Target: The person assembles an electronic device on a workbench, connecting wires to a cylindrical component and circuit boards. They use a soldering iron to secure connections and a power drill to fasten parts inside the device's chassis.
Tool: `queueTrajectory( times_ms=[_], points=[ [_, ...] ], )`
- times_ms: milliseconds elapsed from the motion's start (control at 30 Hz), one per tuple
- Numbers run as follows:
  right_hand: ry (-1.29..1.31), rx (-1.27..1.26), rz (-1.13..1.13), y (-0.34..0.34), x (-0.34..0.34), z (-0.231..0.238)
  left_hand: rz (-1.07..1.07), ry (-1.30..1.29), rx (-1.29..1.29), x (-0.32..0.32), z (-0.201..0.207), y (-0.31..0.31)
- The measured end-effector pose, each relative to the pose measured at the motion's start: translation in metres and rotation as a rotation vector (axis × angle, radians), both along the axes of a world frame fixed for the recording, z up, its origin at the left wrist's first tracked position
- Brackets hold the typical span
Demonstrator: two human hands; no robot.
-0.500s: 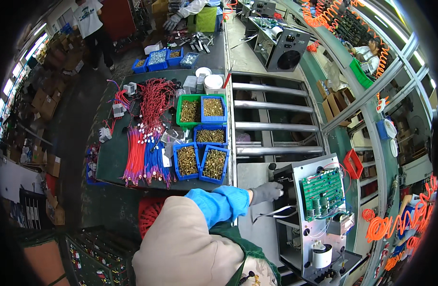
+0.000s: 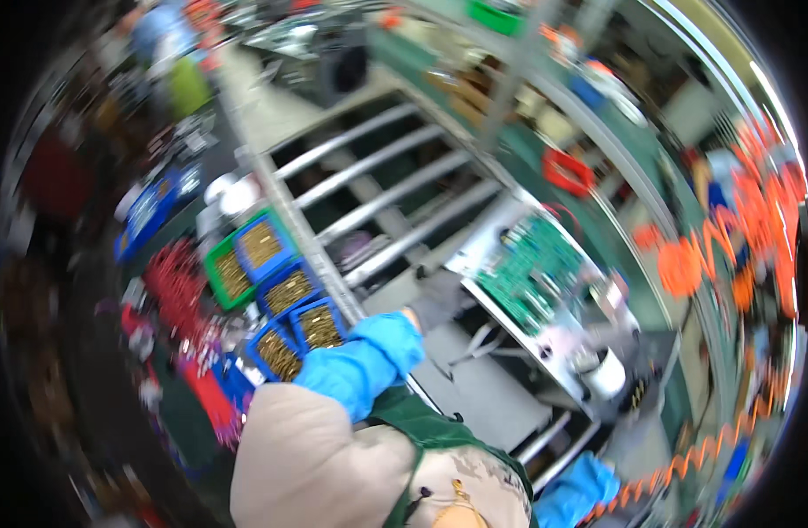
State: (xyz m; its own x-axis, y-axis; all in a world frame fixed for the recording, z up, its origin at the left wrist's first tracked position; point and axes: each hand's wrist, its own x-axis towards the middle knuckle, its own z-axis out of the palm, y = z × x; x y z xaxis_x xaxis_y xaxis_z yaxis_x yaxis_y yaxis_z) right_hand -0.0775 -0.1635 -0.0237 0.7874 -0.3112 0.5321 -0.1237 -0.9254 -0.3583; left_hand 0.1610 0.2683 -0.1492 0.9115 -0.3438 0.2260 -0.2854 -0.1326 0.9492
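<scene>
My left hand [image 2: 441, 299], in a grey glove below a blue sleeve cover, is at the near left corner of an open metal equipment chassis [image 2: 470, 264]. Motion smears its fingers, so their grip does not show. A green circuit board [image 2: 532, 268] lies on the chassis's light panel, with a white cylindrical part [image 2: 605, 374] farther along it. Loose cables [image 2: 476, 345] hang from its near side. My right arm's blue sleeve cover [image 2: 578, 488] shows at the lower edge beside an orange coiled hose [image 2: 686, 462]; the right hand itself is too blurred to make out.
Steel rollers [image 2: 404, 231] run beyond the chassis. On the left bench stand blue and green bins [image 2: 320, 326] of brass screws, beside red wire bundles [image 2: 177, 286]. A red tray [image 2: 569, 172] sits at the far side. Orange coiled hoses [image 2: 681, 268] hang on the right.
My view has swung to the right, blurring the picture and tilting the scene. My left hand stays at the chassis. The right sleeve has come into view at the bottom.
</scene>
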Motion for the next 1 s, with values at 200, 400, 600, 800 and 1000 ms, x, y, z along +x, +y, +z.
queueTrajectory(
  times_ms=[200, 400, 600, 800, 1000],
  points=[
    [0.063, 0.021, -0.323, 0.047, 0.005, 0.034, 0.040, 1.014, -0.982, -0.001, 0.015, -0.011],
    [0.288, -0.071, -0.592, 0.045, 0.003, 0.045, 0.104, 0.990, -0.892, -0.008, 0.034, -0.020],
    [0.248, -0.128, -0.606, 0.122, -0.039, 0.040, 0.000, 0.170, 0.021, 0.029, -0.012, 0.018],
    [0.358, -0.015, -0.503, 0.139, -0.074, 0.062, 0.056, 0.869, -0.773, -0.024, 0.035, 0.025],
    [0.431, -0.054, 0.030, 0.041, -0.034, 0.171, 0.085, 0.690, -0.485, -0.045, -0.002, 0.046]
  ],
)
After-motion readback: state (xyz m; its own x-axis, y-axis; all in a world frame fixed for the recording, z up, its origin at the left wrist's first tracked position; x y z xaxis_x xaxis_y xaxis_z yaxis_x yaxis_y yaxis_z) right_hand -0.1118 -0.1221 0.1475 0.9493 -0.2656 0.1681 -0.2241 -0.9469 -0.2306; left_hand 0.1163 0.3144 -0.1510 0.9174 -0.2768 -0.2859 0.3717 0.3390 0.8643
